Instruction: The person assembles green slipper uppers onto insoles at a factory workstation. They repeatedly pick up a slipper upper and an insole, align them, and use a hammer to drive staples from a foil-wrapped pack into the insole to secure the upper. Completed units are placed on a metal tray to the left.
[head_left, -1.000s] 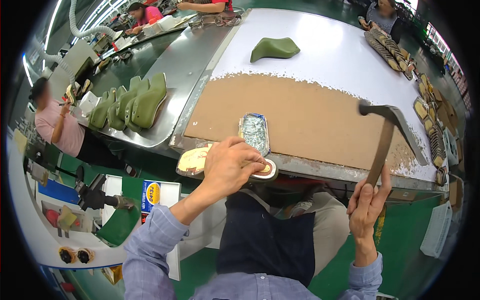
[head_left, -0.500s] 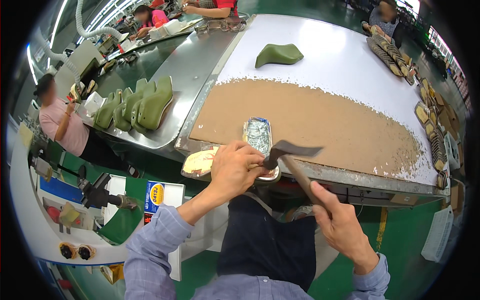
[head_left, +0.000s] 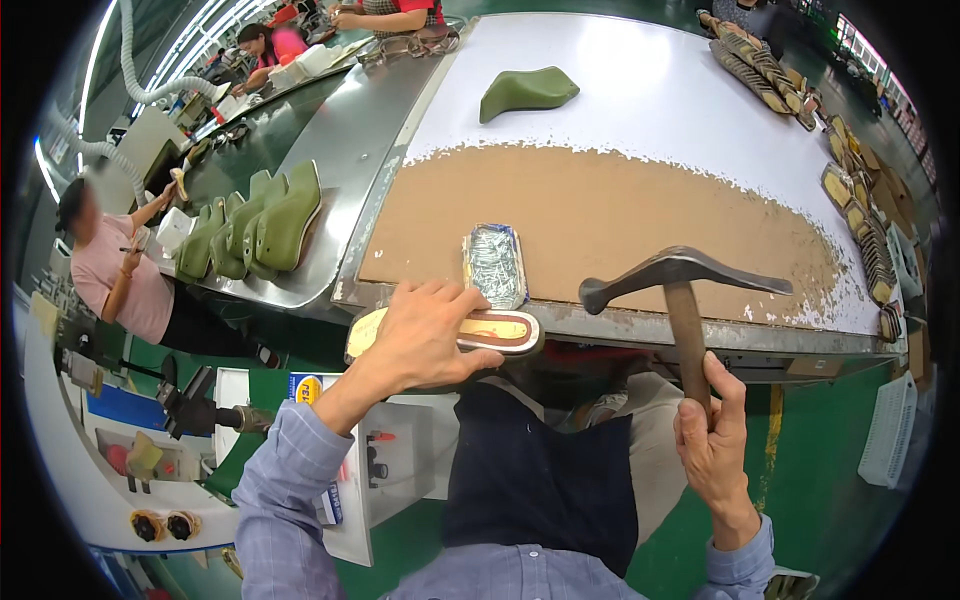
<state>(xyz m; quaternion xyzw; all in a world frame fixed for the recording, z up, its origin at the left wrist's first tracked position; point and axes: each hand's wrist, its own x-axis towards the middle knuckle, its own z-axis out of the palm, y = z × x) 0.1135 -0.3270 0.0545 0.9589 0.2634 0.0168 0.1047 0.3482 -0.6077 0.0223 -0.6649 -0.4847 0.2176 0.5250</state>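
Note:
A shoe last with an insole on its upturned bottom (head_left: 510, 331) lies at the near edge of the table. My left hand (head_left: 420, 335) grips it across the middle, fingers over the top and thumb along the near side, hiding that part. My right hand (head_left: 712, 430) is closed round the wooden handle of a hammer (head_left: 688, 330). The hammer's dark, curved head is up, to the right of the last and apart from it. Just beyond the last sits a small tray (head_left: 467, 262) of loose metal nails (head_left: 495, 265).
Brown board and white sheeting cover the table (head_left: 600, 215). A green last (head_left: 528, 92) lies at its far side; several more (head_left: 285, 225) stand on the metal surface at left. Insole pieces (head_left: 765, 75) line the right edge. A person in pink (head_left: 120, 260) stands at left; others work farther off.
The hammer has moved right and swung upright, away from the last. My left hand has shifted left and spread over the last, baring its right end. The view has turned slightly.

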